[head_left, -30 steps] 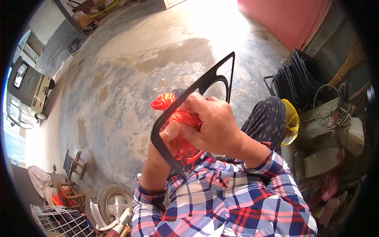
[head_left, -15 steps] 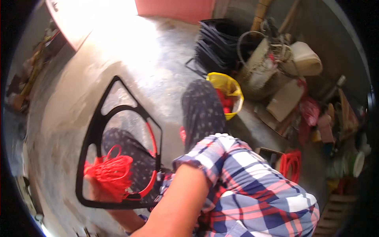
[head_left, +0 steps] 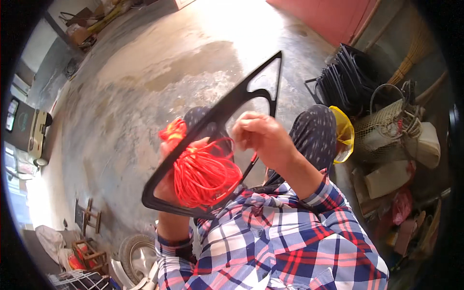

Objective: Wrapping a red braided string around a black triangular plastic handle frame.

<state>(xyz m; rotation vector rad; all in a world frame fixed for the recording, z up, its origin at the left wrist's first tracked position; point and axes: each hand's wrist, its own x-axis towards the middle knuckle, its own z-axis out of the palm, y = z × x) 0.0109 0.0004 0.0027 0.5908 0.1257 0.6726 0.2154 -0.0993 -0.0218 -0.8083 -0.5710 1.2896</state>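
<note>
A bundle of thin red cord, gathered near its upper end, hangs in my left hand. My left fingers are wrapped round the gathered part, partly hidden behind a black frame. This flat frame has a round opening and a narrow triangular cutout at its far end. It slants across my lap, and red cord runs along part of its right side. My right hand is raised beside the round opening, its fingers curled together. Whether they pinch a strand cannot be made out.
A yellow-lined basket stands beside my right knee. Beyond it are stacked black frames, a woven basket and a broom. A wheel and small wooden stools stand at the lower left.
My right hand has come up into plain sight beside the frame. The view has shifted, and the frame now leans further right. My left hand still holds the red cord bundle.
</note>
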